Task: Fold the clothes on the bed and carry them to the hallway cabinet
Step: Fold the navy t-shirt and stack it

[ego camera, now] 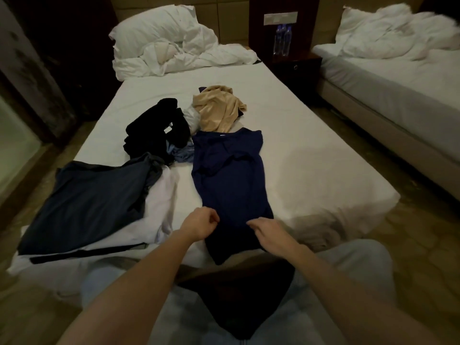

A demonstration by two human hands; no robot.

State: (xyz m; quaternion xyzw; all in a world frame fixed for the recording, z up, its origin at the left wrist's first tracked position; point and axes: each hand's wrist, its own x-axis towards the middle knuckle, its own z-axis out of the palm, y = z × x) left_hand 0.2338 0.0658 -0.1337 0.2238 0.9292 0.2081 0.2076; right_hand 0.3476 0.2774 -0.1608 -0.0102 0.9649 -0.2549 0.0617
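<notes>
A grey shirt [87, 202] lies at the bed's [311, 170] near left corner. My left hand [199, 224] and right hand [270, 232] pinch the navy shirt's [229, 175] hem at the near edge; it lies lengthwise, collar toward the pillows [154, 28].

Your view is dim and warm-toned, brightest on the white bed [311, 175] and pillows [159, 33]; the left wall [37, 70] sinks into near-black shadow; edges bow from wide-angle distortion; your forearms at the bottom look soft and grainy; no glare shows.
</notes>
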